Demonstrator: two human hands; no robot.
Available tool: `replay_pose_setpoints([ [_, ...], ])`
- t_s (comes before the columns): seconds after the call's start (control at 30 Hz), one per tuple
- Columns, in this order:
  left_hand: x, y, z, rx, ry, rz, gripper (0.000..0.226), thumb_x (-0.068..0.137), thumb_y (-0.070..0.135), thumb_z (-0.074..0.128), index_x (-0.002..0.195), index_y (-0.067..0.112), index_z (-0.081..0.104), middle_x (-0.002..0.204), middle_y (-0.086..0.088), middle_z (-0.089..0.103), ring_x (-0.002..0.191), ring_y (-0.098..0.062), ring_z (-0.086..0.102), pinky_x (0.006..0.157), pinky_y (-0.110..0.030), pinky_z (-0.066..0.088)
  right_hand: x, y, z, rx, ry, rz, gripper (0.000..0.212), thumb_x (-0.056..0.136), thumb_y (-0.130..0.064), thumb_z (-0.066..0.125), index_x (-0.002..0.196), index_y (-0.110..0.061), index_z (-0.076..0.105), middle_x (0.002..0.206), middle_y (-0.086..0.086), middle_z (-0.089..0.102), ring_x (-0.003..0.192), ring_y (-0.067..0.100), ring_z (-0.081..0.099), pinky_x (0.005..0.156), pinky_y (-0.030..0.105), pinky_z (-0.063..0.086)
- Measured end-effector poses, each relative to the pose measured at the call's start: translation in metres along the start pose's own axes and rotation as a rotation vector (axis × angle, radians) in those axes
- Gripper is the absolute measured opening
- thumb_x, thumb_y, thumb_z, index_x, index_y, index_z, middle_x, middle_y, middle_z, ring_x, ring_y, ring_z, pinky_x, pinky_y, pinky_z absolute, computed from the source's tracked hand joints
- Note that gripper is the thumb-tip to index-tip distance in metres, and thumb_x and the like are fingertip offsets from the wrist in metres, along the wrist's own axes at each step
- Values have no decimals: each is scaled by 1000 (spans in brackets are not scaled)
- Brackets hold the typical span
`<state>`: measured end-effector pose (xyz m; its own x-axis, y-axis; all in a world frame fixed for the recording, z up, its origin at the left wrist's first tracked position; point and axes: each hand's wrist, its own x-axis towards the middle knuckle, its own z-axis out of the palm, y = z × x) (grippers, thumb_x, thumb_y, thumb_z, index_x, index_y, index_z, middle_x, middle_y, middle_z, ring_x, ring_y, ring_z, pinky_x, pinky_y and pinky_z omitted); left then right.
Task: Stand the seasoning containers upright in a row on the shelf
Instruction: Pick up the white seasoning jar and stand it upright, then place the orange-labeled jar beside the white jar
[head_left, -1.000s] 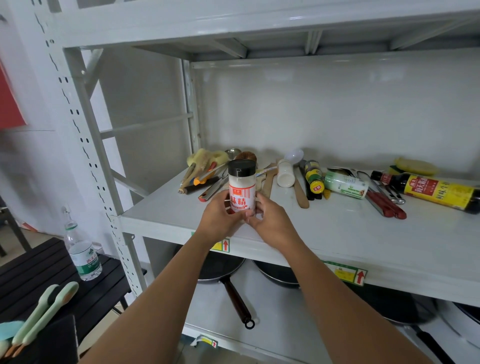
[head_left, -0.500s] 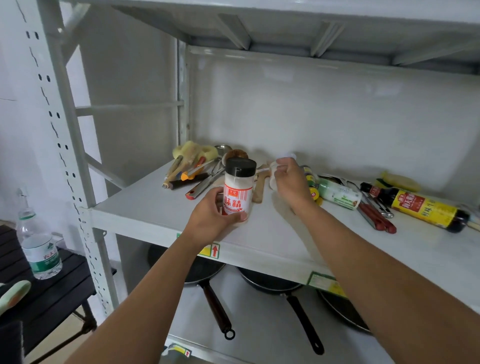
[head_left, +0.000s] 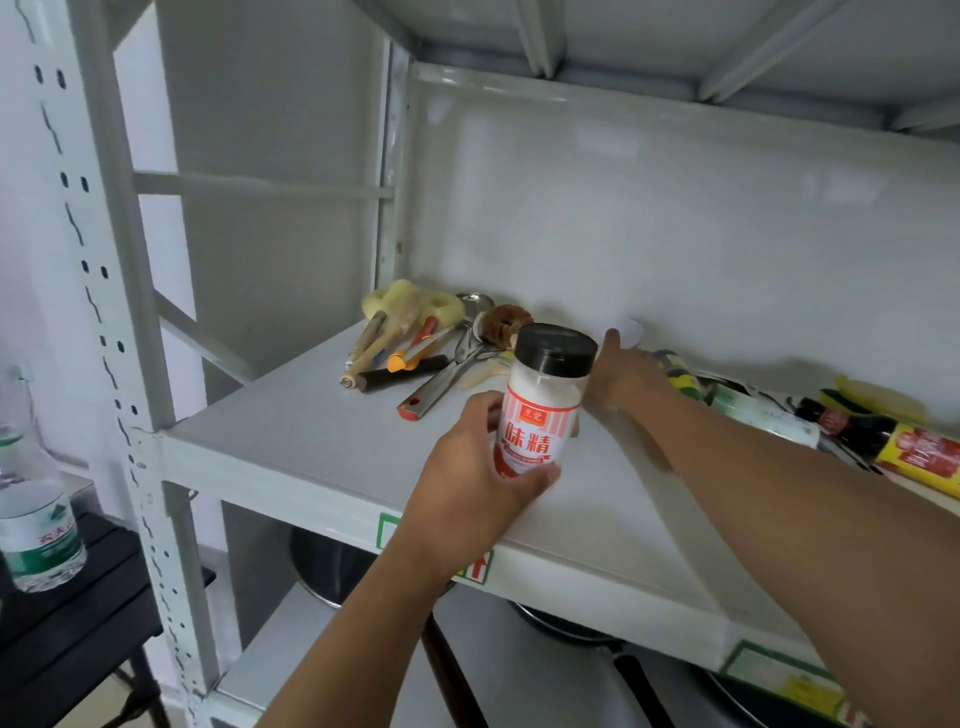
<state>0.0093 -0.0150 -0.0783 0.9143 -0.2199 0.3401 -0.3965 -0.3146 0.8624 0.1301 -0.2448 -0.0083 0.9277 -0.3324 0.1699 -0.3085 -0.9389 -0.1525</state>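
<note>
fingers (head_left: 540, 475) of the left hand (head_left: 467, 483) wrapped round the lower half of one seasoning jar (head_left: 543, 400), thumb on the near side, jar held upright just above the front part of the shelf (head_left: 311, 447). jar: clear plastic cylinder, white granules inside, ribbed black screw cap, red-and-white striped label with bold red characters. right hand (head_left: 626, 376) reaches past the jar toward the back wall, palm down, fingers hidden behind the jar's cap and a white rounded object; cannot tell whether they grip anything.

shelf is smooth pale grey painted metal, perforated uprights at the corner. at the back left, a loose pile of utensils (head_left: 415, 353): wooden and orange handles, steel pieces, a yellowish sponge-like lump; too tangled to count. to the right, lying on their sides: one dark sauce bottle (head_left: 883, 441) with a yellow-red label, one pale green-labelled bottle (head_left: 763, 415), one small yellow-labelled bottle partly hidden. outside the rack, one clear water bottle (head_left: 36, 519) on a black slatted stool.
</note>
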Motion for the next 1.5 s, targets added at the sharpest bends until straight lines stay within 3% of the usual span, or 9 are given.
replay_pose_setpoints([
  [0.23, -3, 4, 1, 22, -11, 18, 68, 83, 44, 81, 134, 46, 36, 114, 30, 50, 91, 15, 51, 67, -2, 36, 1, -2, -2, 121, 38, -12, 81, 93, -45, 56, 156, -13, 18, 140, 25, 57, 127, 46, 56, 102, 49, 48],
  [0.43, -11, 12, -3, 47, -23, 7, 68, 83, 40, 82, 131, 43, 35, 120, 24, 55, 104, 2, 55, 77, -8, 38, -43, 17, -29, 716, 152, -72, 64, 99, -41, 62, 151, -17, 32, 130, 14, 62, 108, 33, 63, 83, 40, 53],
  [0.57, -12, 20, -3, 80, -42, -21, 75, 82, 33, 83, 136, 33, 31, 121, 17, 55, 105, -7, 57, 86, -22, 43, -107, 43, -41, 985, 144, -95, 73, 88, -31, 79, 149, -22, 39, 134, 8, 60, 116, 29, 64, 97, 51, 56],
  [0.73, -14, 27, -1, 108, -49, -95, 84, 81, 29, 85, 145, 27, 32, 123, 13, 54, 108, -11, 55, 93, -28, 45, -185, 82, -21, 1230, 2, -76, 68, 83, -15, 86, 137, -30, 48, 122, 1, 70, 108, 21, 71, 95, 48, 59],
  [0.87, -13, 30, 1, 138, -45, -131, 88, 77, 29, 88, 145, 26, 34, 123, 12, 55, 110, -15, 58, 91, -29, 47, -200, 95, -4, 1240, 51, -105, 76, 81, -20, 87, 142, -35, 44, 127, -8, 69, 113, 13, 69, 102, 46, 56],
  [1.0, -11, 32, 2, 176, -29, -150, 92, 72, 36, 91, 145, 29, 36, 126, 13, 58, 113, -15, 61, 89, -27, 48, -203, 84, -7, 1130, 66, -145, 76, 79, -20, 89, 133, -36, 38, 127, -6, 62, 111, 9, 65, 88, 28, 55],
  [1.17, -12, 40, 1, 187, -20, -166, 93, 73, 34, 92, 148, 27, 36, 127, 14, 55, 111, -10, 54, 94, -29, 47, -201, 64, -2, 967, 137, -210, 81, 74, -32, 91, 139, -29, 42, 128, -6, 58, 114, 13, 61, 94, 37, 56],
  [1.37, -12, 40, 0, 226, -19, -172, 92, 73, 35, 92, 147, 28, 39, 136, 9, 58, 116, -11, 56, 95, -29, 47, -187, 64, 5, 865, 117, -201, 97, 59, -58, 89, 139, -34, 40, 129, -10, 56, 117, 15, 59, 96, 45, 57],
  [1.5, -11, 39, 0, 252, -22, -173, 91, 74, 36, 91, 147, 30, 38, 141, 7, 57, 125, -16, 57, 103, -36, 48, -186, 70, 5, 928, 60, -159, 89, 72, -36, 92, 143, -30, 39, 127, -8, 61, 111, 14, 64, 82, 26, 54],
])
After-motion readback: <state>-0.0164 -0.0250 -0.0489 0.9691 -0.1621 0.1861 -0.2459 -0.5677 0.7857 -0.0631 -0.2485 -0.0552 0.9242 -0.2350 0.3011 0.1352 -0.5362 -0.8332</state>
